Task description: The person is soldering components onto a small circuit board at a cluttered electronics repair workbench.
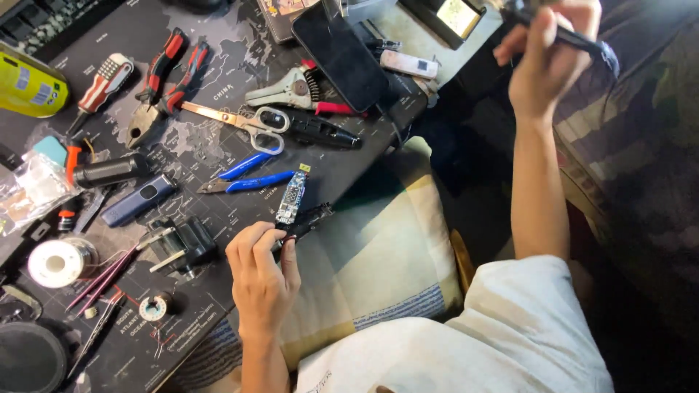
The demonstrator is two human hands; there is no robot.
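Black work mat (pixel 218 306) crowded w/ tools; free room only past its edge, over striped cushion (pixel 378 247). Left hand (pixel 258 280) at mat edge, pinching small circuit board (pixel 291 198). Right hand (pixel 550 54) raised well off mat, clenched round dark tool (pixel 582 40).

Left hand (pixel 261 273) reaches forward low, fingertips pinched in a closed grip. Right hand (pixel 550 54) is raised high, arm extended, fingers curled shut.
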